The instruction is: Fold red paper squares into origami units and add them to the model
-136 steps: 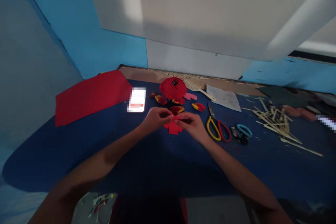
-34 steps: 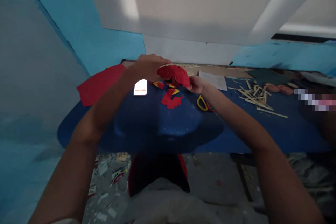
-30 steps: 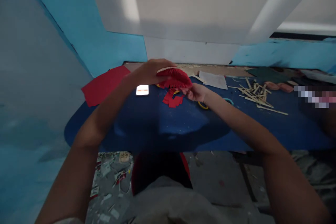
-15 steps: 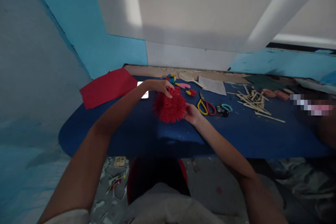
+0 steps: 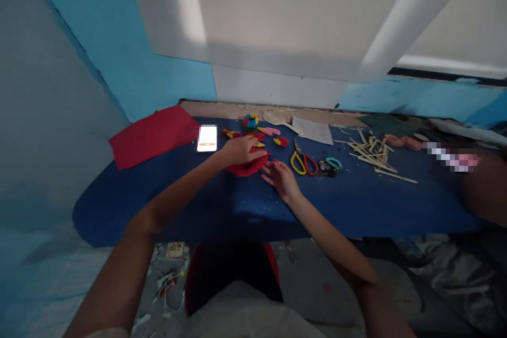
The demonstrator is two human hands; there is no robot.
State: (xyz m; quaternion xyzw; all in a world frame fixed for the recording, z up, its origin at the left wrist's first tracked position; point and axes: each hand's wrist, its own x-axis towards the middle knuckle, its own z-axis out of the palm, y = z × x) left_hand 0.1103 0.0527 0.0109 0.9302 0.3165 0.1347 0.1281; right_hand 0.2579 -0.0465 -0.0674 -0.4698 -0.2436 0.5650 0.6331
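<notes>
A red spiky piece (image 5: 245, 170), made of many small points, rests low over the blue table with its smoother side toward me. My left hand (image 5: 238, 151) lies over its top, fingers closed on it and covering much of it. Just to the right, my right hand (image 5: 284, 179) is turned palm up with its fingers apart. A small bit of red shows by those fingertips; whether they touch it I cannot tell. Behind my left hand are red-and-yellow pieces (image 5: 228, 133), partly hidden. A smaller red-and-yellow piece (image 5: 281, 141) lies beyond my right hand.
Scissors (image 5: 303, 161) with yellow and red handles lie right of my hands, beside teal-handled pliers (image 5: 332, 163). A phone (image 5: 207, 138) and red sheet (image 5: 152, 134) are left. Farther right are thin sticks (image 5: 374, 153) and another person's arm (image 5: 485, 185). A multicoloured ring (image 5: 250, 122) stands behind.
The red spiky piece has come down and tilted, so fewer points show. My left hand has lowered with it. My right hand has come off its side and its fingers have spread.
</notes>
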